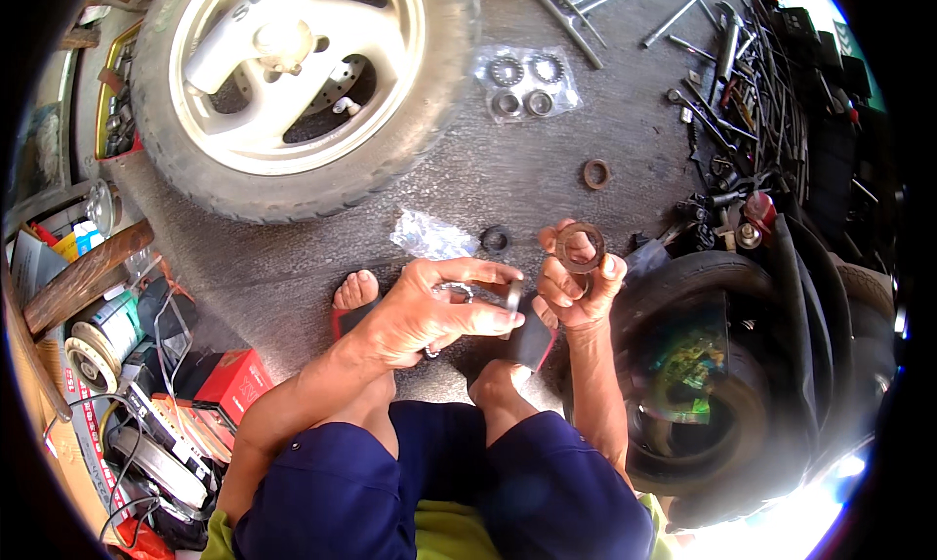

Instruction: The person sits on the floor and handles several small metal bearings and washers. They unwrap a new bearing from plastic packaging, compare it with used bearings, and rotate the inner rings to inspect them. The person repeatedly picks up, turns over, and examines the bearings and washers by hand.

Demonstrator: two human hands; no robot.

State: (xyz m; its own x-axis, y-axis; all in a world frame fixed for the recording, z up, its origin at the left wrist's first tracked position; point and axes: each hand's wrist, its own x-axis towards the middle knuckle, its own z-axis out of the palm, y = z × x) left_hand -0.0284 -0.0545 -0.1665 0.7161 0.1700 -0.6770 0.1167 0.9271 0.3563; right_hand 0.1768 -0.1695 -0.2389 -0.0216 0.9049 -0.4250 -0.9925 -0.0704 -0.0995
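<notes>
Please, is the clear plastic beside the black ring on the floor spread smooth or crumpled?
Crumpled: the clear plastic shows many creases and bright, uneven glints beside the black ring.

Brownish ring [583, 267], open-centred, round face showing, raised in the right-hand grip [581, 304], narrow metallic-looking piece [514, 296], blurred, roughly upright, pinched in the left-hand grip [422, 304]
</notes>
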